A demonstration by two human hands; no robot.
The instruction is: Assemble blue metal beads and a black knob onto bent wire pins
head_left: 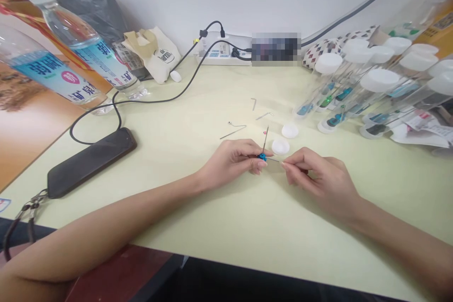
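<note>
Between the thumb and fingers of my left hand [235, 163] is a small blue piece [262, 156] with a thin metal rod [265, 139] standing up from it. Another thin rod [273, 160] extends from the blue piece toward my right hand [316, 174], whose thumb and index finger are pinched at its far end. Just beyond the hands lie two round white caps [281, 146]. A small red and white bit [264, 132] is beside the upright rod. Farther back are a bent metal rod [254, 104] and other thin metal pieces [232, 132].
Clear tubes with white lids [380, 80] stand at the right, holding blue and green pieces. A black power bank [92, 163] with a cable lies at the left. Water bottles [102, 56], a cloth bag [161, 56] and a power strip [224, 59] are at the back.
</note>
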